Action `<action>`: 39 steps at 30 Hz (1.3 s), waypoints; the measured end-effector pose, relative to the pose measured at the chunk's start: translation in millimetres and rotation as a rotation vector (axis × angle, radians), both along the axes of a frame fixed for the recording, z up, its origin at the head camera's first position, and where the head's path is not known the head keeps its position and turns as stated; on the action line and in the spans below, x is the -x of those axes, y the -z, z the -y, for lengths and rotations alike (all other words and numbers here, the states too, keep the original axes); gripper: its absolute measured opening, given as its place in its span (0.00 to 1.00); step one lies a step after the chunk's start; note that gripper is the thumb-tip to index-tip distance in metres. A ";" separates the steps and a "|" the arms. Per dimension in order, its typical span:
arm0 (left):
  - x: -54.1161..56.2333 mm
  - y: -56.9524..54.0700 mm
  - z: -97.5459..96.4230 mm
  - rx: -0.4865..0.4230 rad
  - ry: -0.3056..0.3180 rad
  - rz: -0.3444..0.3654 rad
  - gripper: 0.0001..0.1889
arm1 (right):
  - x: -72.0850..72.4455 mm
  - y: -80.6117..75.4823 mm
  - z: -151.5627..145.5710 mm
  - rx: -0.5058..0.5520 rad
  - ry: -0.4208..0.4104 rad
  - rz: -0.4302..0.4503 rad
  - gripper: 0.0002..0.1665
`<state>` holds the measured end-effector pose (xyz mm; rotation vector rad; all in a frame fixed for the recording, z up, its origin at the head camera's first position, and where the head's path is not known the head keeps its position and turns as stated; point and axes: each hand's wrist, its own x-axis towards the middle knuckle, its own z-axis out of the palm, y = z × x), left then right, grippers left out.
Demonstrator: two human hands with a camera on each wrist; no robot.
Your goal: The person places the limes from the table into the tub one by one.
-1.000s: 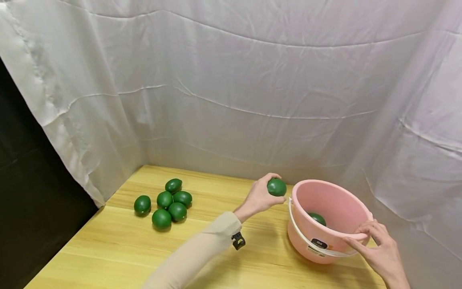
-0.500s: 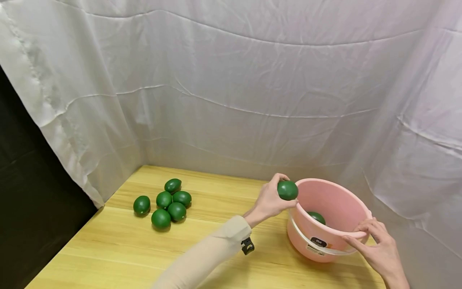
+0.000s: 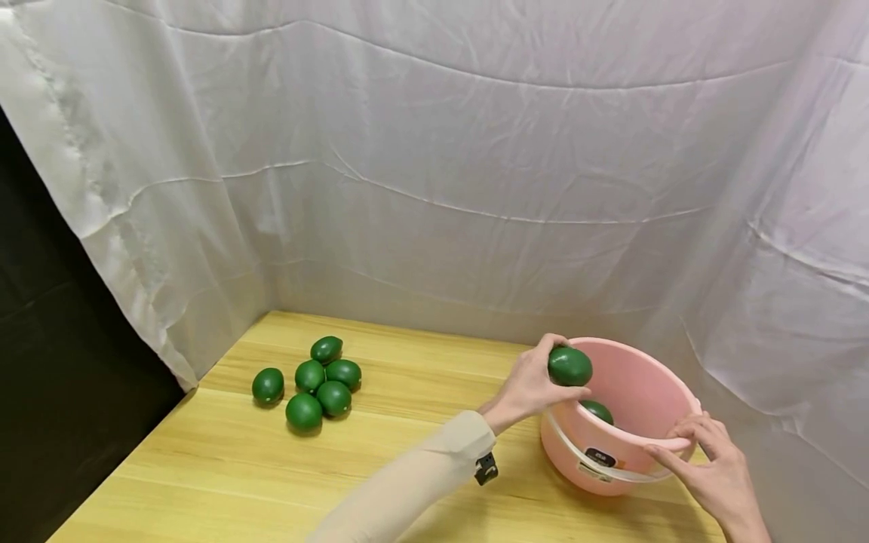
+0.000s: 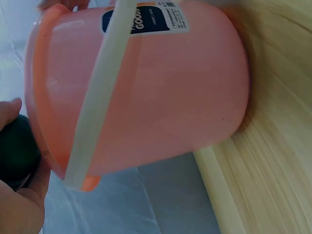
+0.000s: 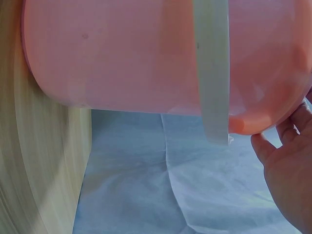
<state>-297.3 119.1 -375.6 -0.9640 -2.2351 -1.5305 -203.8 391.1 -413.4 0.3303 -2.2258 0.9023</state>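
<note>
In the head view my left hand (image 3: 529, 386) grips a smooth, dark green oval fruit (image 3: 570, 366) between thumb and fingers, over the left rim of a pink bucket (image 3: 565, 456). The left wrist view has this fruit (image 4: 18, 150) beside the bucket's rim. Another green fruit (image 3: 597, 411) lies inside the bucket, partly hidden by the near wall. My right hand (image 3: 721, 473) holds the bucket's right rim, thumb outside and fingers over the edge. From the right wrist view, the right hand (image 5: 290, 161) touches the rim beside the white handle (image 5: 213, 73).
Several more green fruits (image 3: 310, 375) sit grouped at the left of the wooden table (image 3: 204, 467). The bucket's white handle hangs down its front. A pale curtain (image 3: 434, 151) closes off the back and right, and dark cloth (image 3: 61, 324) hangs at the far left.
My left hand has carried its fruit rightward, from left of the bucket to over its rim. The right hand, the bucket and the grouped fruits have stayed in place.
</note>
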 end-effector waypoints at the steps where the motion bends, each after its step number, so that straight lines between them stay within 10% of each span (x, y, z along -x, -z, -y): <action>1: 0.6 0.3 -1.3 0.023 -0.004 -0.015 0.33 | 0.0 0.1 0.0 -0.002 0.002 0.003 0.24; 7: 3.4 2.3 -6.7 0.146 -0.051 -0.115 0.34 | 0.1 0.5 -0.3 -0.001 0.004 0.000 0.24; 39: 4.9 2.5 -10.8 0.206 -0.044 -0.040 0.31 | 0.7 0.6 0.8 0.020 -0.005 0.010 0.23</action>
